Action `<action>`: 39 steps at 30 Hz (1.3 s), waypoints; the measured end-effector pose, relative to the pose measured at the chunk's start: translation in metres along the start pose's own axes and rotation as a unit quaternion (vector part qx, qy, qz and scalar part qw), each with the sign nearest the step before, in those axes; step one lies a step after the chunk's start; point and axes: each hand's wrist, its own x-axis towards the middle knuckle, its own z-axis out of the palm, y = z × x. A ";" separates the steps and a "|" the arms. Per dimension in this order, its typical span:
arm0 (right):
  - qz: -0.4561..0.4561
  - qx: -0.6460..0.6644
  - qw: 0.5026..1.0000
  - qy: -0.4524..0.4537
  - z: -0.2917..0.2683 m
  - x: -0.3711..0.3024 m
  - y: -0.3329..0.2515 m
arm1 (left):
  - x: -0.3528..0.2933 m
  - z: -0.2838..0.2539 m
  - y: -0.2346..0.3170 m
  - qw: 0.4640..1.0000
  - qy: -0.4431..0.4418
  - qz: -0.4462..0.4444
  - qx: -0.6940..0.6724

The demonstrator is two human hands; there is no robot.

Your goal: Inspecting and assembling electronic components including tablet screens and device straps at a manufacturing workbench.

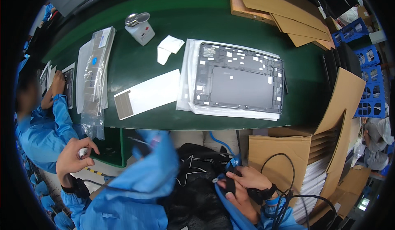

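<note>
My left hand [76, 158], a black strap round its wrist, is raised left of the table's near edge. Its rear fingers curl about a small white object [82, 152]; thumb and forefinger stand apart. My right hand [252, 177], also strapped, is low in front of my body, its fingers closed on a black strap-like piece [230, 184]. A second bare hand [240, 201], apparently another person's, holds the same piece from below. Beside it hangs the blue jacket's edge [224, 201]. A blurred blue fabric flap [158, 160] hangs between my arms.
The green table [144, 117] bears a dark device housing [242, 86] on white sheets, a white-and-grey strip [150, 94], a white cloth [169, 48], a pump bottle [141, 30] and bagged panels [94, 65]. A cardboard box [279, 150] stands right. A co-worker [45, 127] sits left.
</note>
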 end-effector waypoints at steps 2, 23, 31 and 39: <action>-0.018 0.064 0.998 -0.006 -0.001 0.005 -0.002 | 0.004 0.010 -0.002 0.999 -0.043 0.029 0.008; -0.185 0.346 0.848 -0.357 0.012 0.012 -0.049 | 0.094 0.140 0.037 0.938 -0.163 0.140 -0.271; -0.168 0.590 0.782 -0.108 0.001 0.002 -0.067 | 0.103 0.170 0.057 0.940 -0.049 0.259 -0.215; -0.365 0.591 0.719 0.013 -0.053 -0.095 -0.039 | 0.087 0.186 0.060 0.878 -0.075 0.209 -0.424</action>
